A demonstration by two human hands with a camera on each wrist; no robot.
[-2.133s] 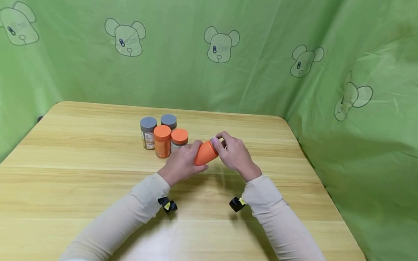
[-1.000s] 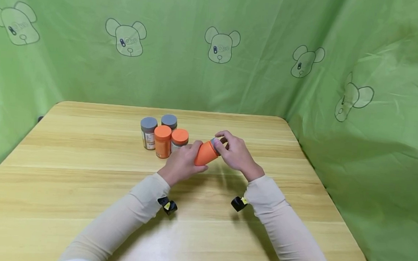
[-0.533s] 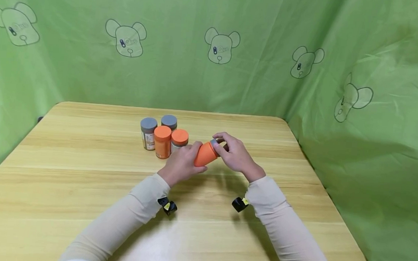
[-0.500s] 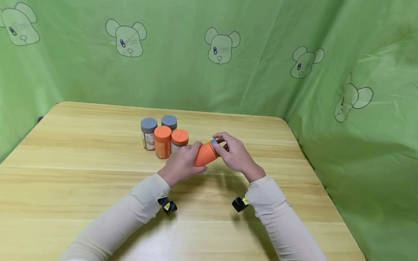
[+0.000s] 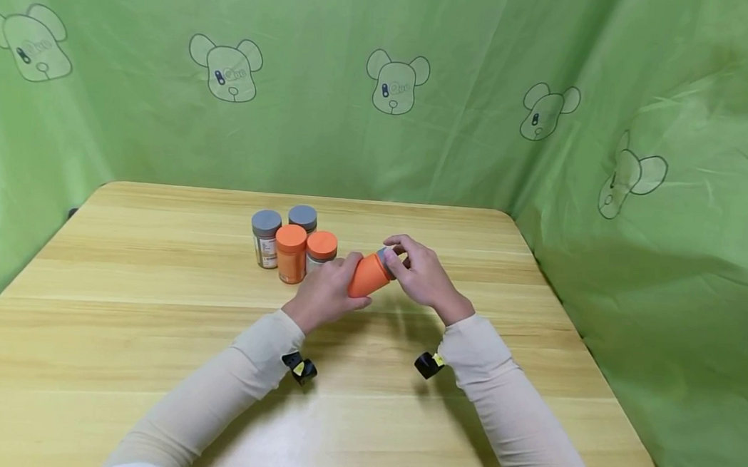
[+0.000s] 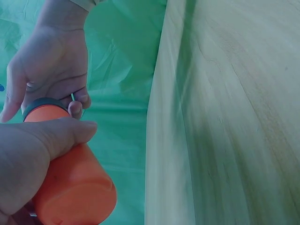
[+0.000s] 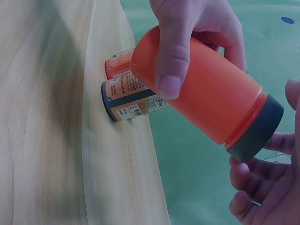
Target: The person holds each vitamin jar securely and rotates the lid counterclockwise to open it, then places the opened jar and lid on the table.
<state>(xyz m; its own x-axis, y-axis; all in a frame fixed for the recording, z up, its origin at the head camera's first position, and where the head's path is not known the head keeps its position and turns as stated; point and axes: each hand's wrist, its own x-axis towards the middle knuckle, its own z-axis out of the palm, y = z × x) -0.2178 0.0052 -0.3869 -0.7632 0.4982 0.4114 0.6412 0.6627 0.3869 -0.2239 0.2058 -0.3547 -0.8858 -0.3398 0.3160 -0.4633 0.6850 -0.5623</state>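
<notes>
My left hand (image 5: 327, 291) grips the smooth orange body of a jar (image 5: 368, 276), its thumb lying across the side in the right wrist view. The jar is held tilted above the table, its dark grey lid (image 7: 257, 129) pointing up and to the right in the head view. Around that lid is my right hand (image 5: 424, 272), with thumb and curled fingers on opposite sides. In the left wrist view, the right thumb (image 6: 14, 91) appears slightly apart from the lid's rim. The jar's mouth is hidden under the lid.
Left of my hands stand two grey-lidded jars (image 5: 265, 237) (image 5: 302, 216), an orange jar (image 5: 291, 253) and an orange-lidded jar (image 5: 322, 244), partly behind my left hand. They stand close together on the wooden table (image 5: 151, 305). A green curtain (image 5: 315, 137) surrounds the table's back and sides.
My right hand has shifted slightly around the lid, moving a little right since the oldest frame, and more grey lid shows. My left hand and the standing jars stay in place.
</notes>
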